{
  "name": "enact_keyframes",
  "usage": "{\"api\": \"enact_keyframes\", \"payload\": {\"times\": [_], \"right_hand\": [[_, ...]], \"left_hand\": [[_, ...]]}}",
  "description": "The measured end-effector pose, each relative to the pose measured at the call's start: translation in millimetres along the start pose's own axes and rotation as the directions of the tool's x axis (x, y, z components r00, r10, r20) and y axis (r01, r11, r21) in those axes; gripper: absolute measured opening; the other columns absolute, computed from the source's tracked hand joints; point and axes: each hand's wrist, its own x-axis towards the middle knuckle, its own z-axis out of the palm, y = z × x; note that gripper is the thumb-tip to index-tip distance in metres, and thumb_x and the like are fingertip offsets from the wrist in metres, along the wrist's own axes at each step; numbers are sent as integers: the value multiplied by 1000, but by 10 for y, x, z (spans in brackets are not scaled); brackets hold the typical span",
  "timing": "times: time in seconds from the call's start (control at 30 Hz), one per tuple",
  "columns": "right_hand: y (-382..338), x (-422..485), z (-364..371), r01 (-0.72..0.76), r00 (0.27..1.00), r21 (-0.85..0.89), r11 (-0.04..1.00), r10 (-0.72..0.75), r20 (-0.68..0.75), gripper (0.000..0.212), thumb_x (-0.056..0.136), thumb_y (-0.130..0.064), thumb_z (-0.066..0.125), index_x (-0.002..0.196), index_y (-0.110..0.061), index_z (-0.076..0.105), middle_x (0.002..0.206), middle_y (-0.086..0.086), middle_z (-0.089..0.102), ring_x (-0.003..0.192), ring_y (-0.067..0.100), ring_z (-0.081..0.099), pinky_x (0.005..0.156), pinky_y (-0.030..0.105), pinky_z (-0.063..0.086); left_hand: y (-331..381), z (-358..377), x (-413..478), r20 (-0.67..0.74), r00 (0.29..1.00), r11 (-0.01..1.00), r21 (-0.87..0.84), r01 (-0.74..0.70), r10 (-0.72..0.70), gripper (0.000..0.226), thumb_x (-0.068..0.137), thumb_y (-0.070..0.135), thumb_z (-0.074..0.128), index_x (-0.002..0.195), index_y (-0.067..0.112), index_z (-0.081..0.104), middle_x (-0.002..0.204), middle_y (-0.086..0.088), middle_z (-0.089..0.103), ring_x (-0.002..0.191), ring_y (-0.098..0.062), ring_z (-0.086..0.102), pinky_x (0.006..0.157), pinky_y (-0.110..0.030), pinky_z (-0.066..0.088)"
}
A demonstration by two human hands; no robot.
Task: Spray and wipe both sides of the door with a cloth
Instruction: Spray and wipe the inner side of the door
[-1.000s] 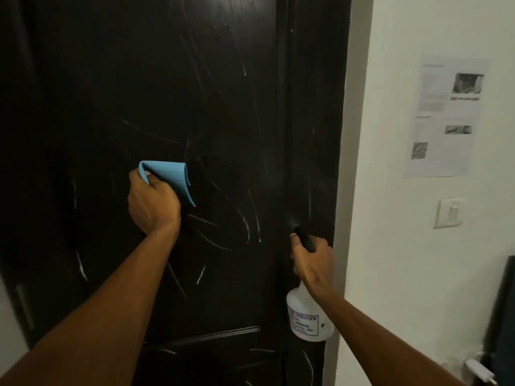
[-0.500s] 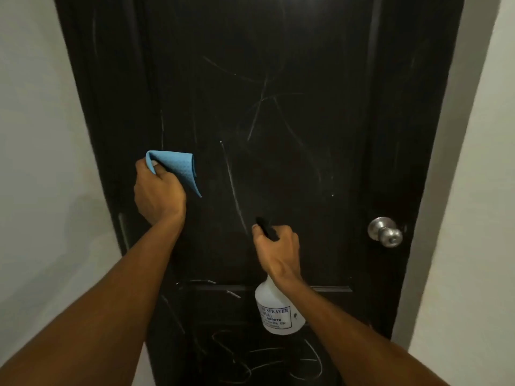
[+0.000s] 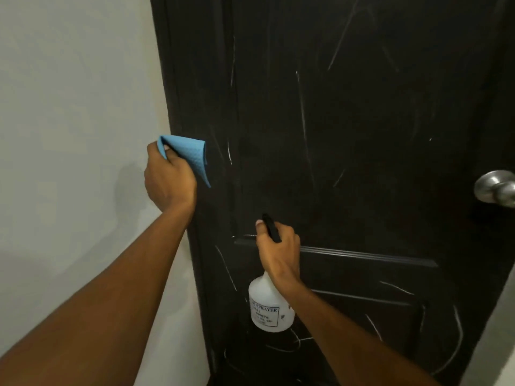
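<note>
Door (image 3: 362, 135) stands straight ahead of both hands, long axis upright. The right hand (image 3: 280, 252) grips the spray bottle (image 3: 267, 310) at its neck, nozzle facing the panel by the mid rail, nearer the centre. The left hand (image 3: 167, 182) clutches a folded blue cloth (image 3: 192, 157) higher up at the door's left edge. The surface is black with pale streaks, the knob (image 3: 496, 189) at far right
</note>
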Motion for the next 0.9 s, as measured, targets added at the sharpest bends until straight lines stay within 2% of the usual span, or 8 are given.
{"api": "enact_keyframes", "payload": {"times": [0.13, 0.3, 0.4, 0.47, 0.53, 0.63, 0.77, 0.9], "right_hand": [[365, -59, 90, 9, 1000, -35, 999, -10, -29, 27, 97, -42, 62, 79, -26, 51, 80, -4, 53, 67, 10, 55, 57, 20, 45], [888, -153, -73, 53, 997, -34, 998, -55, -52, 29, 101, -37, 59, 76, -31, 47, 75, -10, 44, 63, 6, 47, 55, 15, 39], [1301, -127, -248, 37, 984, -62, 997, -48, -174, 30, 96, -46, 60, 79, -21, 61, 80, -2, 59, 68, 11, 59, 62, 37, 56], [1540, -130, -436, 16, 965, -57, 998, -31, -260, 30, 95, -43, 62, 76, -20, 60, 75, 0, 58, 68, 16, 61, 68, 45, 60], [1784, -140, -666, 13, 946, -60, 998, -32, -323, 25, 96, -44, 62, 84, -22, 58, 80, -4, 55, 73, 15, 61, 71, 42, 60], [2188, -161, -1037, 65, 915, -65, 996, -86, -395, 24, 98, -40, 61, 78, -30, 52, 81, -4, 56, 76, 15, 61, 74, 38, 58], [2677, -175, -1519, 84, 857, -151, 985, -148, -494, 30, 96, -38, 61, 74, -18, 64, 68, 2, 65, 61, 15, 63, 61, 35, 59], [3123, -242, -1858, 87, 816, -169, 982, -168, -553, 28, 95, -42, 62, 80, -19, 65, 70, 2, 65, 62, 17, 63, 57, 32, 53]], "left_hand": [[-375, -6, -196, 1, 1000, 1000, -5, -9, 9, 33, 105, 32, 36, 127, 15, 55, 117, -4, 66, 106, -20, 63, 85, -29, 47], [-728, 73, -686, 27, 1000, 1000, 10, 11, -12, 35, 106, 30, 33, 130, 15, 53, 121, -5, 64, 110, -24, 61, 85, -29, 43], [-909, 162, -1038, 60, 998, 1000, 7, 20, -21, 35, 106, 30, 32, 130, 16, 52, 123, -6, 63, 113, -26, 60, 91, -35, 45], [-1052, 258, -1273, 79, 997, 1000, 0, 24, -24, 35, 105, 30, 32, 130, 16, 52, 124, -8, 63, 114, -29, 59, 94, -39, 45], [-1172, 359, -1528, 96, 995, 999, -20, 25, -22, 34, 104, 30, 31, 128, 17, 53, 125, -9, 63, 116, -31, 58, 95, -41, 44], [-1298, 522, -1960, 144, 989, 996, -84, 40, -27, 33, 105, 29, 32, 128, 16, 53, 127, -8, 61, 119, -28, 55, 95, -38, 41], [-1439, 745, -2518, 210, 978, 980, -197, 36, 6, 29, 105, 26, 36, 129, 19, 51, 124, -1, 60, 112, -13, 57, 85, -24, 40], [-1591, 909, -2990, 277, 961, 972, -226, 55, 10, 33, 105, 24, 38, 136, 21, 47, 132, -1, 56, 118, -13, 56, 87, -23, 41]]}}
